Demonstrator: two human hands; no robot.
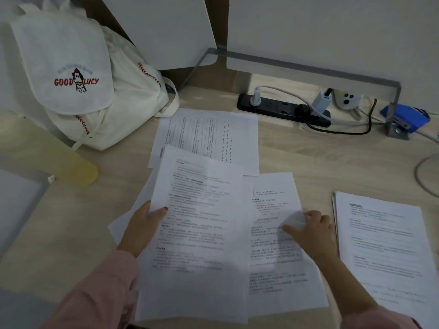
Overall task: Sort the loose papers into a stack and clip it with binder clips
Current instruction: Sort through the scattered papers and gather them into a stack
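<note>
Head view: left hand [142, 224] pinches the left edge of a white printed paper sheet [202, 233]; right hand [311, 229], seemingly pinching the neighbouring sheet [273, 257], lies just left of the white paper stack [380, 233].

Looks like an office or study cubicle rather than a living space. Told by a pale wood-grain desk [308, 157] closed in at the back by white partition panels [308, 27] on a grey metal rail [308, 66], with a black power strip [273, 106] carrying plugs and chargers beneath them and printed sheets [206, 138] of dense text spread across the top. Made personal by a white cloth backpack [71, 67] lettered GOOD LUCY, propped in the left corner.
</note>
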